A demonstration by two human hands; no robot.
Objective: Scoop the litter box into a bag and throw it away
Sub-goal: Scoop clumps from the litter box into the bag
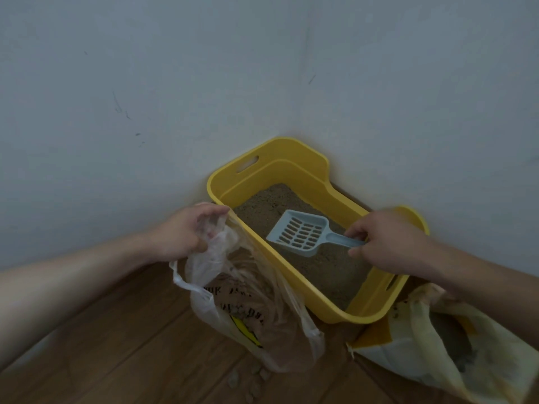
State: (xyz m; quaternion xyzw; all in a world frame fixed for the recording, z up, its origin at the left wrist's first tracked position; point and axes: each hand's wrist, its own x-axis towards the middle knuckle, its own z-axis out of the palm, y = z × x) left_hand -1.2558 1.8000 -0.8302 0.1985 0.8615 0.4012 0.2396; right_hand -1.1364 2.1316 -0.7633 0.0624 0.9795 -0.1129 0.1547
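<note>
Down in the corner where two pale walls (145,83) meet, we look over a yellow litter box (291,153) standing on the wooden floor (131,330), its bottom covered in sandy grey-brown litter (329,272). Our right hand (388,243) reaches over the box's right rim, and its grip is clamped on the handle of a pale blue slotted litter scoop (300,231), with thumb and fingertips pinching the handle's end. The scoop's head points toward the far left and sits low over the middle of the litter; we cannot tell whether it touches the surface or hangs just above it. Our left hand (189,231) is beside the box's left rim, its grip bunched round the top edge of a translucent plastic bag (262,310). That bag hangs down against the outer left wall of the box, its mouth held up, one loop handle drooping free, and dark print and a yellow mark show on it; its bottom reaches the floor. A few small pale pellets (256,371) lie on the boards just beside the bag's base. By the near right corner of the box, under our right forearm, an opened white-and-yellow litter sack (437,345) slumps with grey litter visible inside it.
</note>
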